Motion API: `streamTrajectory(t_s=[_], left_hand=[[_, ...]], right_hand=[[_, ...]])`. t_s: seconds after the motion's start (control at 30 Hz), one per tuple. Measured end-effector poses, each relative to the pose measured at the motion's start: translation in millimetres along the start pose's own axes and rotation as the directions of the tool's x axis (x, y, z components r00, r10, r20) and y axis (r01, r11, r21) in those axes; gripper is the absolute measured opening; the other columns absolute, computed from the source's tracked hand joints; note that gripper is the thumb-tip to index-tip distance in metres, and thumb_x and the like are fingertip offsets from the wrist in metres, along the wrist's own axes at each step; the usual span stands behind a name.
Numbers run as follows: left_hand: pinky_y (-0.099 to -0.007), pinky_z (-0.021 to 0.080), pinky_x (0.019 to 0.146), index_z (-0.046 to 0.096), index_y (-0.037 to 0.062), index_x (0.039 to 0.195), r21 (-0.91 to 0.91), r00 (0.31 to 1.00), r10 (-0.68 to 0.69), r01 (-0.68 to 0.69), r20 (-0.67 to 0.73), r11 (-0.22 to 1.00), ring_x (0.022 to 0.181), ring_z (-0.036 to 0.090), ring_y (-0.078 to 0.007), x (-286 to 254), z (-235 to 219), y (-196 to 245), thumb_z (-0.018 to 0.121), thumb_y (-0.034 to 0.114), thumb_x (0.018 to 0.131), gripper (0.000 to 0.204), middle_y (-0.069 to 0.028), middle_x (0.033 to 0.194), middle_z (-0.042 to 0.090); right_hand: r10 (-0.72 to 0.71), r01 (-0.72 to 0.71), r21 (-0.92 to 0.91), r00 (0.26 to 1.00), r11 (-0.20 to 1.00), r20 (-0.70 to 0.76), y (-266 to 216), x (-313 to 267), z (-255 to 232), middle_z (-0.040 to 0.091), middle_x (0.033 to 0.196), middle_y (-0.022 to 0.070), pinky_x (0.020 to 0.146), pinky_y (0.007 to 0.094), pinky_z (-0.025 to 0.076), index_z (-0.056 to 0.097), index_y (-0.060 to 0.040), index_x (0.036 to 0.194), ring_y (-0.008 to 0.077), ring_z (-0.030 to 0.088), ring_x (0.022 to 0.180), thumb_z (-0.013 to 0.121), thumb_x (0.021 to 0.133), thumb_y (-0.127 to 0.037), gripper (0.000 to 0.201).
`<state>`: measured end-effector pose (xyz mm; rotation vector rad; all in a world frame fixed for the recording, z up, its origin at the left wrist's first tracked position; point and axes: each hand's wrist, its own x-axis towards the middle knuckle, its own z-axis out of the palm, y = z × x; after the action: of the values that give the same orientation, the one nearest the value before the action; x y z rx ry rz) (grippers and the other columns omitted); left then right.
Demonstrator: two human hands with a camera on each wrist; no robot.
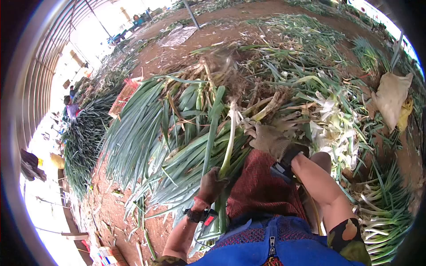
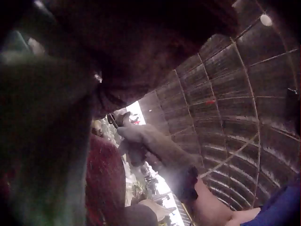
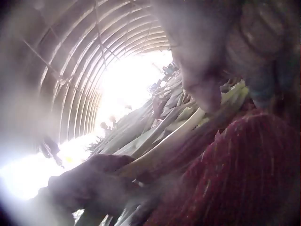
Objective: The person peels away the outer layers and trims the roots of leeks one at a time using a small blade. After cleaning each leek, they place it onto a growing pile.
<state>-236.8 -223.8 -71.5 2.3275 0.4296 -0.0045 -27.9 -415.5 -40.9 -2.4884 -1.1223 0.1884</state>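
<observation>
A long green onion (image 1: 230, 137) with a white stem stands nearly upright in the head view, its root end uppermost. My gloved left hand (image 1: 212, 185) grips it low, where the white turns green. Close beside the root end is my gloved right hand (image 1: 270, 141), its fingertips pinching pale outer skin. In the right wrist view the stem (image 3: 178, 129) runs from the left hand (image 3: 89, 181) up to the right fingers. Dark blur covers most of the left wrist view, though the right hand (image 2: 148, 141) shows there, fingers bent.
A big heap of green onions (image 1: 146, 119) lies in front, roots to the right. Peeled pale leaves (image 1: 335, 128) are piled at right, above cleaned onions (image 1: 381, 217). A red mesh cloth (image 1: 266, 190) covers my lap. A sack (image 1: 392, 97) and a post (image 1: 191, 15) stand farther off.
</observation>
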Motion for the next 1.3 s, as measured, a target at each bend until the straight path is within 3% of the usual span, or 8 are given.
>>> streamTrajectory(t_s=[0.23, 0.33, 0.5, 0.73, 0.87, 1.03, 1.13, 1.3], left_hand=[[-0.0333, 0.049, 0.063, 0.063, 0.0011, 0.104, -0.366, 0.989, -0.092, 0.129, 0.119, 0.922, 0.07, 0.062, -0.0164, -2, -1, -8, 0.075, 0.019, 0.081, 0.031, -0.0073, 0.078, 0.065], [-0.0249, 0.044, 0.062, 0.062, 0.001, 0.106, -0.648, 0.964, -0.116, 0.247, 0.24, 0.72, 0.072, 0.052, -0.0066, -7, -8, 3, 0.07, 0.01, 0.086, 0.024, 0.0014, 0.084, 0.061], [-0.0227, 0.044, 0.06, 0.062, 0.0006, 0.113, -0.651, 0.951, -0.153, 0.296, 0.267, 0.699, 0.07, 0.054, -0.0068, -12, -11, 4, 0.068, 0.011, 0.088, 0.028, 0.0016, 0.087, 0.062], [-0.0237, 0.046, 0.056, 0.06, 0.0002, 0.114, -0.624, 0.964, -0.093, 0.234, 0.25, 0.746, 0.065, 0.054, -0.0076, -24, -9, 2, 0.062, 0.02, 0.093, 0.029, 0.001, 0.083, 0.06], [-0.0225, 0.043, 0.052, 0.061, 0.0028, 0.111, -0.789, 0.94, -0.159, 0.34, 0.302, 0.512, 0.063, 0.052, -0.0045, -27, -43, 3, 0.066, 0.007, 0.086, 0.025, 0.0028, 0.079, 0.059], [-0.0247, 0.046, 0.054, 0.063, 0.0002, 0.11, -0.552, 0.998, 0.008, -0.04, -0.06, 0.833, 0.064, 0.052, -0.0074, -6, -107, 16, 0.067, 0.009, 0.082, 0.03, 0.0019, 0.078, 0.058], [-0.0247, 0.046, 0.06, 0.064, 0.0023, 0.11, -0.163, 0.993, -0.036, 0.017, -0.113, 0.986, 0.067, 0.053, -0.0074, 29, -161, 43, 0.068, 0.01, 0.08, 0.031, -0.0018, 0.079, 0.062], [-0.0354, 0.051, 0.069, 0.066, 0.0103, 0.115, 0.453, 0.95, 0.271, -0.175, -0.156, 0.874, 0.076, 0.066, -0.0233, 138, -223, -28, 0.07, 0.02, 0.078, 0.038, -0.01, 0.089, 0.071]], right_hand=[[0.065, -0.05, -0.129, 0.992, 0.99, 0.112, -2, 22, 12, 0.058, 0.123, 0.0206, 0.087, 0.0454, 0.052, 0.063, -0.0209, 0.118, 0.0368, 0.066, 0.095, 0.058, 0.085, -0.038, 0.038], [0.03, -0.041, 0.101, 0.994, 0.994, 0.108, -18, 6, 3, 0.059, 0.122, 0.0194, 0.087, 0.0446, 0.052, 0.063, -0.0217, 0.118, 0.0359, 0.066, 0.096, 0.06, 0.085, -0.038, 0.037], [0.079, -0.084, 0.041, 0.99, 0.996, 0.115, -31, 1, -15, 0.064, 0.115, 0.017, 0.087, 0.0434, 0.052, 0.062, -0.0191, 0.12, 0.0333, 0.066, 0.1, 0.062, 0.084, -0.037, 0.04], [-0.189, 0.225, 0.273, 0.97, 0.935, -0.152, 17, 7, 29, 0.065, 0.119, 0.0166, 0.087, 0.0395, 0.052, 0.047, -0.0006, 0.134, 0.0342, 0.065, 0.103, 0.066, 0.081, -0.033, 0.065], [0.074, -0.141, 0.458, 0.984, 0.878, 0.161, -9, -33, -41, 0.065, 0.114, 0.0221, 0.087, 0.0407, 0.051, 0.045, 0.0025, 0.132, 0.0365, 0.065, 0.103, 0.069, 0.078, -0.035, 0.07], [0.265, -0.268, 0.308, 0.963, 0.913, 0.053, 50, -75, -48, 0.065, 0.11, 0.0256, 0.087, 0.0448, 0.049, 0.046, 0.0, 0.131, 0.0411, 0.064, 0.099, 0.069, 0.077, -0.041, 0.071], [0.297, -0.318, 0.205, 0.946, 0.926, 0.128, 50, -99, -36, 0.064, 0.11, 0.0265, 0.086, 0.0453, 0.049, 0.046, -0.0012, 0.132, 0.0417, 0.064, 0.1, 0.069, 0.077, -0.042, 0.072], [0.203, -0.209, 0.318, 0.978, 0.925, 0.052, 55, -101, -7, 0.066, 0.099, 0.0267, 0.085, 0.0476, 0.05, 0.05, -0.0067, 0.131, 0.042, 0.064, 0.097, 0.071, 0.076, -0.046, 0.071]])
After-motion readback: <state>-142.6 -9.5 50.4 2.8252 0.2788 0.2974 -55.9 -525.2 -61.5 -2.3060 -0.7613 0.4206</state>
